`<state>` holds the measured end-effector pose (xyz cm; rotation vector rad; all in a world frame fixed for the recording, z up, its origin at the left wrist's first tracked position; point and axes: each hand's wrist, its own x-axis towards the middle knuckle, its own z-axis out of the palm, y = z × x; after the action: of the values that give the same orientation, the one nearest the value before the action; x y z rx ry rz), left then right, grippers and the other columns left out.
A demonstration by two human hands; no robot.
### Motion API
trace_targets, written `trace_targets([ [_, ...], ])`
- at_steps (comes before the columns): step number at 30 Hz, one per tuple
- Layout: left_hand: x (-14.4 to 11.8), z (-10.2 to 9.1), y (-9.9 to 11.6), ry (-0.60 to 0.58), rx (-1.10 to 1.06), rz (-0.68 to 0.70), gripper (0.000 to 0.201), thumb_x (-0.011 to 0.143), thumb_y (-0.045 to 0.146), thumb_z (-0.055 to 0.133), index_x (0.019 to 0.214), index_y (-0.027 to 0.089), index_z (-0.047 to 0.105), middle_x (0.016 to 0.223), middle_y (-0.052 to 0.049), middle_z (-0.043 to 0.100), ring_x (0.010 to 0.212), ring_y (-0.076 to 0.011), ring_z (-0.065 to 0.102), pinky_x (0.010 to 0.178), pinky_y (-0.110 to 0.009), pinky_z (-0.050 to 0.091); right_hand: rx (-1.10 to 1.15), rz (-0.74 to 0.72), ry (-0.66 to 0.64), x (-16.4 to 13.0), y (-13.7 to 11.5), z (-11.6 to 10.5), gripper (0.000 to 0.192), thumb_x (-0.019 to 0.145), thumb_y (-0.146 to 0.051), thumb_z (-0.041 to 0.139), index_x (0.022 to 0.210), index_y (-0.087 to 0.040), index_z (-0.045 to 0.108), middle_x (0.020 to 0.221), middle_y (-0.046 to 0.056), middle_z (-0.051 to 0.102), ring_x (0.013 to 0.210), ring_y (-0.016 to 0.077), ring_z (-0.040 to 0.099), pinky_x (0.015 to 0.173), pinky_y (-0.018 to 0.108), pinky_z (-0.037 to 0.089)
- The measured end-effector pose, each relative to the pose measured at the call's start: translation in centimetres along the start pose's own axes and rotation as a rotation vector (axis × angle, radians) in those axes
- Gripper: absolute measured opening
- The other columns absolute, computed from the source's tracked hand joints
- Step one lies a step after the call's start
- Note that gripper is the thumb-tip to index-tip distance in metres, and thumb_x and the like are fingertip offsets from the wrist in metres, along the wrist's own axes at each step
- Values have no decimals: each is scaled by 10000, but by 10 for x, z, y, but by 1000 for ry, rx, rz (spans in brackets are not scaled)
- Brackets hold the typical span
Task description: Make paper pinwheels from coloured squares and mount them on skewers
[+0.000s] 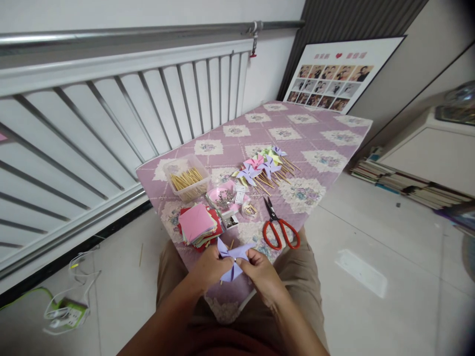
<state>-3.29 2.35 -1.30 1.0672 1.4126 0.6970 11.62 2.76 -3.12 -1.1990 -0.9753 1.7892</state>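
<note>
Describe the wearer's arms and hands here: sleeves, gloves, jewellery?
Both forearms are bare, with no sleeves in view. The left hand and right hand wear no gloves; no rings, watch or wristband are visible. Below them, khaki shorts and a dark red top show.

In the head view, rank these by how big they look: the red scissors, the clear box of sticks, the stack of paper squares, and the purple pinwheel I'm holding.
1. stack of paper squares
2. clear box of sticks: close to the stack, so unsure
3. red scissors and purple pinwheel: look alike; the pinwheel is nearer the camera and partly covered by fingers
</note>
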Motion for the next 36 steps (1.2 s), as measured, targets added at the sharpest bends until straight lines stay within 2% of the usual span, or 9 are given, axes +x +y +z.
trace_targets([
  [9,-16,-9,-27,112,-94,-1,67,654,200,603,690,146,589,570,23,542,534,-116,458,525,-231,353,-120,-9,-120,0,17,11,200,726,-386,682,759,-188,682,699,-8,685,632,153,580,634,262,459],
  [11,-21,-20,-37,178,-162,-52,92,658,210,618,717,138,622,597,12,585,546,-124,483,537,-235,369,-275,-77,-117,7,22,5,227,786,-394,610,819,-182,681,710,1,680,636,153,585,627,261,462],
  [13,-26,-37,-46,272,-248,-98,136,662,234,638,741,124,655,643,-9,633,566,-133,516,559,-244,396,-491,-199,-19,17,26,-6,238,833,-371,533,875,-180,667,738,18,673,654,164,588,631,272,467],
  [16,-30,-64,-51,383,-476,-75,192,621,254,694,766,130,670,670,0,658,608,-137,563,594,-240,430,-674,-314,76,31,26,-19,179,828,-280,512,861,-183,659,817,58,662,776,212,587,752,342,463],
  [20,-32,-84,-48,395,-712,-11,215,604,256,740,776,156,659,690,18,665,657,-124,591,627,-219,452,-902,-437,-65,36,26,-11,284,753,-130,574,998,-220,686,1091,91,650,1073,257,527,956,391,365],
  [23,-31,-82,-44,394,-777,14,205,622,270,748,764,167,643,711,18,670,662,-119,598,622,-212,461,-1364,-476,-220,33,28,5,373,821,-125,544,1156,-264,630,1241,96,597,1189,279,468,974,425,334],
  [25,-29,-78,-41,373,-814,41,232,627,267,758,803,168,646,774,7,689,707,-126,616,653,-216,477,-1552,-455,-244,34,29,11,299,861,-154,527,1118,-251,645,1200,110,617,1175,300,480,975,465,313],
  [30,-23,-72,-33,318,-918,67,233,634,229,779,808,148,646,765,-5,691,687,-113,617,649,-213,487,-1604,-434,-244,39,26,9,189,890,-190,515,971,-194,685,1032,116,668,1049,293,545,954,460,324],
  [36,-21,-73,-23,360,-955,93,179,651,191,762,740,162,610,685,26,665,585,-87,589,566,-199,470,-1553,-354,-180,37,25,6,249,867,-127,483,992,-188,689,1052,131,679,1071,281,554,878,381,401],
])
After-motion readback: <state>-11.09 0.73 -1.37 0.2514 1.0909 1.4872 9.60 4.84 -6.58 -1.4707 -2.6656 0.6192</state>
